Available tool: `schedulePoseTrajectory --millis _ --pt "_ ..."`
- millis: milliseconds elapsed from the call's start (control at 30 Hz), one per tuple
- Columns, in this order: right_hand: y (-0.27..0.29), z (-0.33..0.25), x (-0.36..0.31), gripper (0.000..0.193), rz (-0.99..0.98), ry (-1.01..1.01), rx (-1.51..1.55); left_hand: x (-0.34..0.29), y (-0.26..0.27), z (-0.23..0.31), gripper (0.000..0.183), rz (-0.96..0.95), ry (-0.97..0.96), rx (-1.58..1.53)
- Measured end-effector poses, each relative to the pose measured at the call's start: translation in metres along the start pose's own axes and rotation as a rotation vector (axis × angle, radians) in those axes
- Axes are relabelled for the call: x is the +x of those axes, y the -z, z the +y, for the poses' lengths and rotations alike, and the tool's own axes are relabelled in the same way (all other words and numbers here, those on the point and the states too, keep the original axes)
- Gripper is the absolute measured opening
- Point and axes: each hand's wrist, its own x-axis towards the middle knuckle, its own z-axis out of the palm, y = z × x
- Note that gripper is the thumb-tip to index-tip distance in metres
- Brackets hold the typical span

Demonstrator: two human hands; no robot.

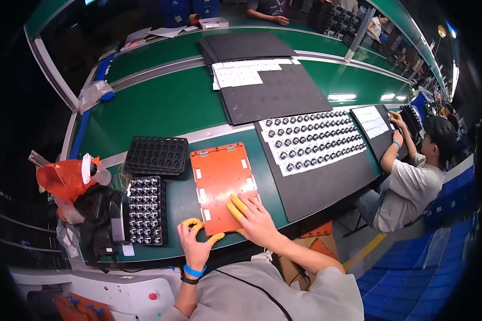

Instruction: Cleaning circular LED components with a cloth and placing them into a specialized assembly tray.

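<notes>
An orange flat hinged plate [225, 184] lies on the green bench in front of me, two metal hinges along its far edge and white label-like patches down its sides. My right hand [256, 223] rests on its near right part, fingers stretched flat, some in yellow finger covers; one yellow fingertip shows at the near edge. At the near left corner is my left hand [195, 247], thumb and forefinger spread apart around that corner, both in yellow covers. Whether those fingers press on the edge, I cannot tell. A blue band circles my left wrist.
Left of the plate stand a black tray of shiny round parts [146, 208] and a black pocketed tray [156, 154]. Farther left lie an orange bag [64, 176] and a dark case [117, 222]. On the right, a dark board [321, 187] carries rows of round parts; a co-worker [412, 182] sits beyond.
</notes>
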Motion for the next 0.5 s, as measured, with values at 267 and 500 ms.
schedulePoseTrajectory --millis 267,500 --pt "0.073 -0.003 0.037 0.051 0.247 0.140 -0.077 -0.002 0.000 0.001 0.053 -0.001 0.007 -0.027" --pt "0.148 0.056 0.227 0.041 0.659 0.084 -0.261 -0.002 0.011 -0.002 0.049 -0.003 -0.053 -0.065"
